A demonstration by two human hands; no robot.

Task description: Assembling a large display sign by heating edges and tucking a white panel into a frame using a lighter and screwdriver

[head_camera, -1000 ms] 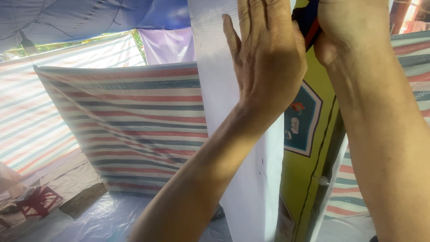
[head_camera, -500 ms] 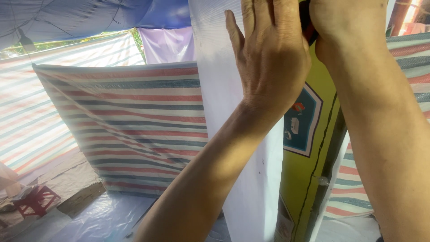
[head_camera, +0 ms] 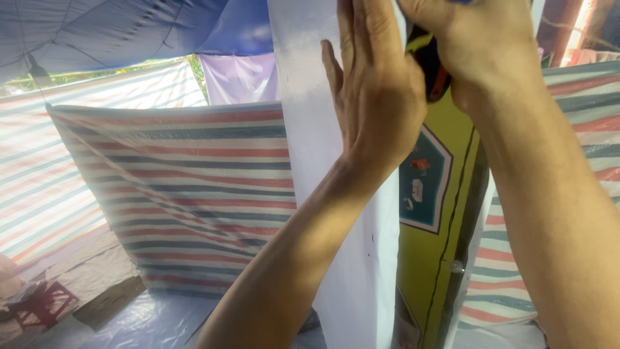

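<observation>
I am pressing my flat, open left hand (head_camera: 378,97) firmly against the white panel (head_camera: 323,194), steadying it while my right hand (head_camera: 484,45) is gripping the dark tool (head_camera: 431,68).

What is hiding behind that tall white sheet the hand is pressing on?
Behind the white sheet shows a yellow panel bearing a blue picture. The left hand lies flat on the sheet. How far the panel runs behind the sheet is covered.

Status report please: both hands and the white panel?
Left hand flat on white panel. Right hand grips dark tool at panel edge. Nothing in the way.
</observation>
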